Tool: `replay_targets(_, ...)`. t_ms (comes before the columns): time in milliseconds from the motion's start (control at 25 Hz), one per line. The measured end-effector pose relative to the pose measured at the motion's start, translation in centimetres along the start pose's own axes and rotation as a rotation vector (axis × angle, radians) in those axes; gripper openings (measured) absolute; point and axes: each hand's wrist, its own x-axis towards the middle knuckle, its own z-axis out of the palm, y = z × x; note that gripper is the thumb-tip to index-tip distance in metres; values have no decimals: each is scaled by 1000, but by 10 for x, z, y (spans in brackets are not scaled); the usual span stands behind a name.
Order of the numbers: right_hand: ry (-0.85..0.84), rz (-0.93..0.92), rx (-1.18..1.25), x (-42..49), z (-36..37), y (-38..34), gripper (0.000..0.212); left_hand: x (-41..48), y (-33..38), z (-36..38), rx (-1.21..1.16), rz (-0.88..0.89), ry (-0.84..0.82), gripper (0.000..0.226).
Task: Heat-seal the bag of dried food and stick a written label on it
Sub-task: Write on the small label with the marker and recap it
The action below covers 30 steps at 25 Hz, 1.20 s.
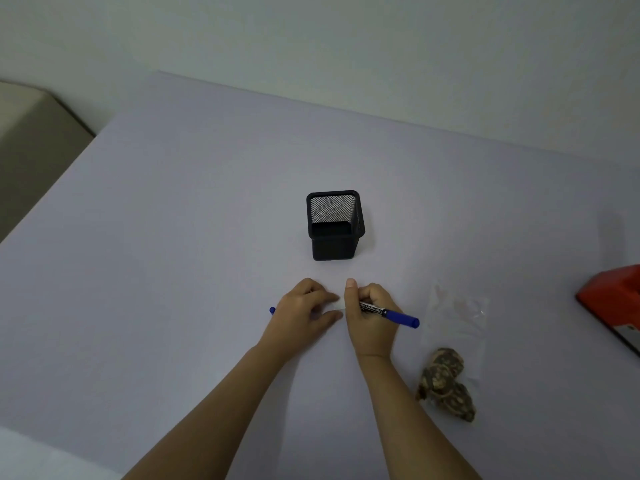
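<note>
A small white label (pixel 338 305) lies on the table between my two hands. My left hand (pixel 304 313) pinches the label's left end with thumb and fingers. A small blue piece, probably the marker's cap (pixel 272 310), pokes out from behind that hand. My right hand (pixel 369 317) grips a blue marker (pixel 398 317), whose tip is hidden at the label and whose blue end points right. The clear bag (pixel 457 317) lies flat to the right, with brown dried food (pixel 446 382) bunched at its near end. Neither hand touches it.
A black mesh pen holder (pixel 334 225) stands empty just beyond my hands. A red device, apparently the heat sealer (pixel 613 299), sits at the right edge, partly cut off. The table (pixel 173 237) is covered in pale lilac, with a wall behind it.
</note>
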Motion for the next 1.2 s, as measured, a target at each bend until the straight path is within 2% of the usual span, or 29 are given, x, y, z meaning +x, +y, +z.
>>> replay_targets(160,1,78,38,1,1,1,36,1,0,2,9,-7,1,27)
replay_targets(560,-17,18,-1,1,1,-1,34,5,-3,0,80,67,-22,28)
replay_targets(800,-8,-8,13,2,0,-2,37,6,-2,3,145,171,14,38)
replay_targets(1000,-1,-17,-11,2,0,-2,39,11,0,4,163,162,101,35)
replay_targets(1200,1,-8,16,2,0,-4,37,-7,-2,10,180,138,280,29)
